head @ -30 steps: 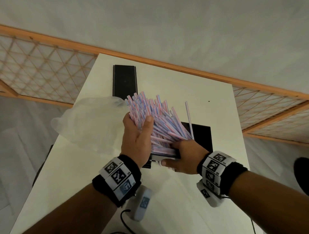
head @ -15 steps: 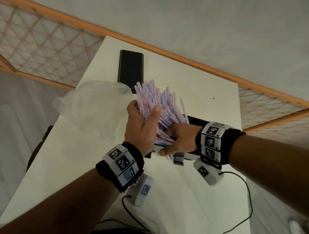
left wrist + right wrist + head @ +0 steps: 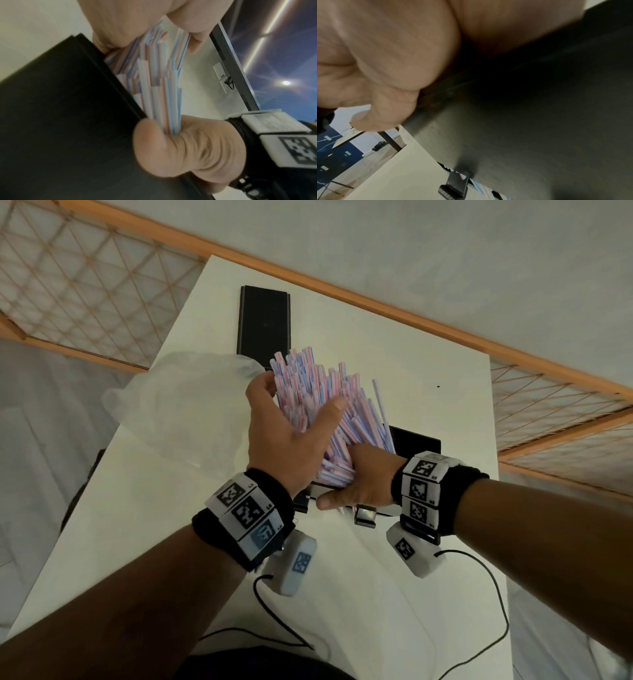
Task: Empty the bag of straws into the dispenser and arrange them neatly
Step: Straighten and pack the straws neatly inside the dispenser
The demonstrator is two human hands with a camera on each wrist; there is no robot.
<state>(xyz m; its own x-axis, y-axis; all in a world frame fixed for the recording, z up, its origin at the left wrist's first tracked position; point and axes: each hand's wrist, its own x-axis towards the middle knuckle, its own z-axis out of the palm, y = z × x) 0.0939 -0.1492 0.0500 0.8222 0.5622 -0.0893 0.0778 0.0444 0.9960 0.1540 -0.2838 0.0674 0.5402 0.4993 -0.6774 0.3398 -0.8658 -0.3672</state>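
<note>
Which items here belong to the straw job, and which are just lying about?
Job: straws, black dispenser, empty plastic bag, left hand and right hand gripping the straws.
Lying about: flat black lid, cables.

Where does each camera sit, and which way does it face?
Head: looks down at the table; shows left hand gripping straws, right hand at the dispenser.
Left wrist: looks along the left hand at straws and dispenser; right hand shows.
Right wrist: looks along the right hand against the dispenser.
All share the dispenser.
</note>
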